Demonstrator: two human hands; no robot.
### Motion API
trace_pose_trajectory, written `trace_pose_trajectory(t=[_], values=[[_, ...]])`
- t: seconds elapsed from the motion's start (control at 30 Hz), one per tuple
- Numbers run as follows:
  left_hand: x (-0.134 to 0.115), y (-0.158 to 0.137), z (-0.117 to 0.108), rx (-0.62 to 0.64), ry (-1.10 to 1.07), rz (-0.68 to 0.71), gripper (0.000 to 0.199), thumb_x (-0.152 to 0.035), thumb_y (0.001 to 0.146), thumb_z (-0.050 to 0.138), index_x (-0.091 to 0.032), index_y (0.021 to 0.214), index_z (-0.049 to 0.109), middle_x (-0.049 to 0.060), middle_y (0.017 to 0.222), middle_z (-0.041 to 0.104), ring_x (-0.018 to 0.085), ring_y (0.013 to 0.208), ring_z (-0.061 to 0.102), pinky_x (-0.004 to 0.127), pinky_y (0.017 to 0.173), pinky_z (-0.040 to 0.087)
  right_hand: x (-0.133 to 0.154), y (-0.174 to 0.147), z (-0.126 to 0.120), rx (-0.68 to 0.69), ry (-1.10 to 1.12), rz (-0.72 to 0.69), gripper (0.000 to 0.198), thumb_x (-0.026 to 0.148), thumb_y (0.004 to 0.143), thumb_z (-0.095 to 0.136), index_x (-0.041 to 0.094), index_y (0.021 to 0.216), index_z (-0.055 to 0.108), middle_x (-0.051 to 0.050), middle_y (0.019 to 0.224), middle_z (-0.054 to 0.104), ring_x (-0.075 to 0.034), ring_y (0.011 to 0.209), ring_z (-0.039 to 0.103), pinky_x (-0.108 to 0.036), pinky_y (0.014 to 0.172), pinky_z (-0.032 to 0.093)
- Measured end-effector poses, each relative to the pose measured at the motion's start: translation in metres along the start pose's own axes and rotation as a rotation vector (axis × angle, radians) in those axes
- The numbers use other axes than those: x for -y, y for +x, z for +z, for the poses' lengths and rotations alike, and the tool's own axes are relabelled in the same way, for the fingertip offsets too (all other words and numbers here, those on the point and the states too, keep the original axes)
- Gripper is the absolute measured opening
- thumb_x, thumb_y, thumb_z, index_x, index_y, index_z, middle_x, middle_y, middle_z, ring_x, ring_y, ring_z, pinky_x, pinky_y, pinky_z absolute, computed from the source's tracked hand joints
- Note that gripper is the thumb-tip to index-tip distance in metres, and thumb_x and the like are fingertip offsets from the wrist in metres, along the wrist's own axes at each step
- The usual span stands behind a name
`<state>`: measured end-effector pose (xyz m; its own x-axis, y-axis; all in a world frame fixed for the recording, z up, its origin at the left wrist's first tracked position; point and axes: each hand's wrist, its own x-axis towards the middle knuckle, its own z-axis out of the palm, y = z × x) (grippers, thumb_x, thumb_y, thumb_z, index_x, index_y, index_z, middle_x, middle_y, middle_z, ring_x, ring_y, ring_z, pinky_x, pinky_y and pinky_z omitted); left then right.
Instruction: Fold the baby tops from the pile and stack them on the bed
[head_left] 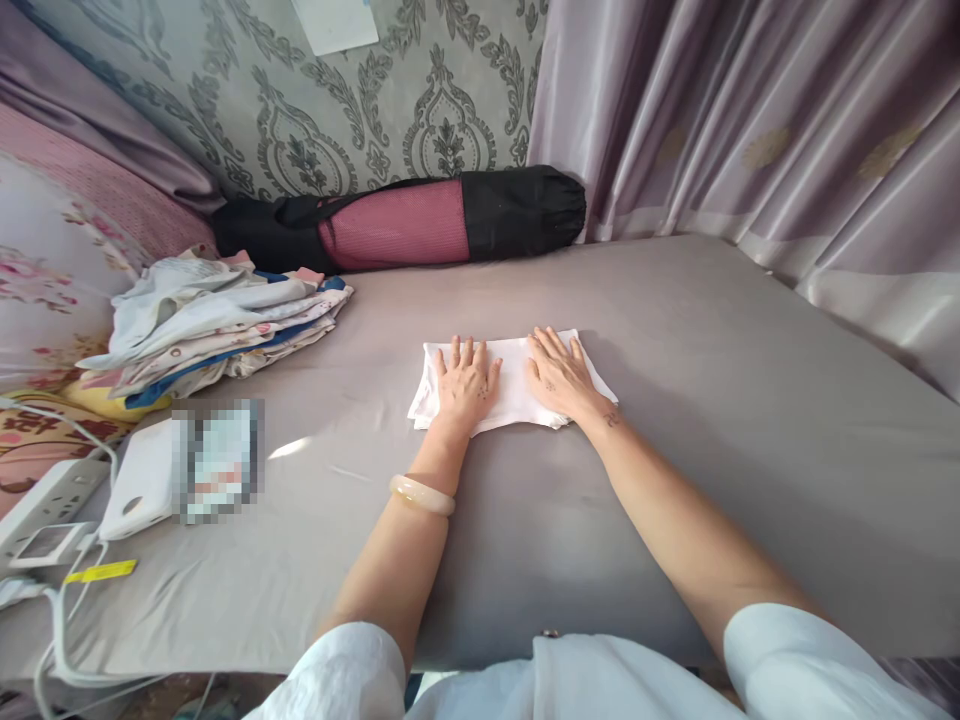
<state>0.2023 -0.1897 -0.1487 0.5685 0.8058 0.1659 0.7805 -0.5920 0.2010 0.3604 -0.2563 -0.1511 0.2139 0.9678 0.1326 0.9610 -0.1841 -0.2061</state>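
A folded white cloth or garment (512,378) lies flat near the middle of the grey-covered bed (675,330). Its exact kind cannot be made out. My left hand (466,385) rests palm down on its left part, fingers spread and pointing away from me. On the right part, my right hand (559,372) also presses flat with its fingers apart. A strip of the cloth shows between the two hands, and several layers are visible along its edges. Around my left wrist sits a pale bangle (422,495).
Several stacked clothes (225,315) lie at the left. Nearer me are a power strip (52,500), a white box-shaped device (142,480), cables and a blurred-out item (221,460). A black and pink rolled bag (397,222) lies against the patterned wall. Curtains (720,120) hang at the right.
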Motion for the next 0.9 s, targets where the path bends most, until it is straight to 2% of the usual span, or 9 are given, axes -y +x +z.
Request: trace_pose_trajectory(t=[0.13,0.23,0.4,0.53,0.63,0.77,0.9], values=[[0.004,0.0,0.001,0.063,-0.008,-0.023,0.059,-0.047,0.101,0.023,-0.016,0.146,0.043,0.016,0.156,0.039,0.034,0.147,0.028,0.059,0.118,0.018,-0.003,0.0,0.002,0.044,-0.004,0.035,0.057,0.033,0.101,0.021,0.01,0.15,0.039,-0.013,0.159,0.034,-0.027,0.148,0.026,-0.053,0.12,0.014],[0.005,0.001,0.003,0.061,0.0,-0.01,0.06,-0.048,0.101,0.022,-0.014,0.146,0.043,0.017,0.155,0.038,0.036,0.146,0.029,0.06,0.117,0.019,-0.003,0.0,0.004,0.037,-0.012,0.037,0.056,0.034,0.101,0.02,0.012,0.15,0.039,-0.012,0.159,0.034,-0.026,0.148,0.025,-0.052,0.121,0.014],[0.006,0.001,0.004,0.04,-0.007,-0.007,0.057,-0.048,0.101,0.023,-0.018,0.145,0.045,0.015,0.154,0.041,0.034,0.146,0.031,0.058,0.117,0.022,-0.002,-0.001,0.003,0.062,0.02,0.042,0.057,0.035,0.101,0.018,0.012,0.15,0.038,-0.011,0.16,0.032,-0.025,0.149,0.024,-0.05,0.122,0.013],[0.011,0.0,0.0,-0.035,-0.007,-0.084,0.059,-0.047,0.101,0.022,-0.015,0.144,0.046,0.016,0.152,0.044,0.032,0.146,0.03,0.057,0.119,0.019,-0.007,-0.002,-0.004,0.011,0.023,0.063,0.059,0.035,0.101,0.018,0.009,0.15,0.038,-0.014,0.159,0.031,-0.026,0.149,0.023,-0.052,0.121,0.012],[0.018,-0.001,-0.002,-0.109,0.007,-0.177,0.06,-0.046,0.101,0.022,-0.012,0.144,0.047,0.018,0.153,0.042,0.033,0.147,0.027,0.058,0.12,0.015,-0.016,-0.003,-0.006,-0.051,-0.018,0.135,0.06,0.035,0.1,0.02,0.006,0.149,0.038,-0.017,0.159,0.03,-0.029,0.149,0.022,-0.054,0.121,0.011],[0.027,0.0,-0.001,-0.019,0.024,-0.241,0.063,-0.046,0.1,0.022,-0.008,0.145,0.045,0.02,0.153,0.041,0.034,0.148,0.026,0.057,0.12,0.017,-0.025,-0.002,-0.004,0.024,-0.009,0.237,0.063,0.037,0.1,0.019,0.003,0.149,0.038,-0.018,0.16,0.028,-0.029,0.149,0.022,-0.05,0.12,0.017],[0.028,0.0,0.0,0.003,0.026,-0.231,0.064,-0.046,0.1,0.021,-0.005,0.145,0.043,0.022,0.153,0.039,0.034,0.148,0.026,0.057,0.12,0.017,-0.026,-0.001,-0.003,0.023,-0.001,0.232,0.064,0.039,0.1,0.019,0.004,0.15,0.038,-0.017,0.16,0.027,-0.029,0.149,0.022,-0.049,0.12,0.019]])
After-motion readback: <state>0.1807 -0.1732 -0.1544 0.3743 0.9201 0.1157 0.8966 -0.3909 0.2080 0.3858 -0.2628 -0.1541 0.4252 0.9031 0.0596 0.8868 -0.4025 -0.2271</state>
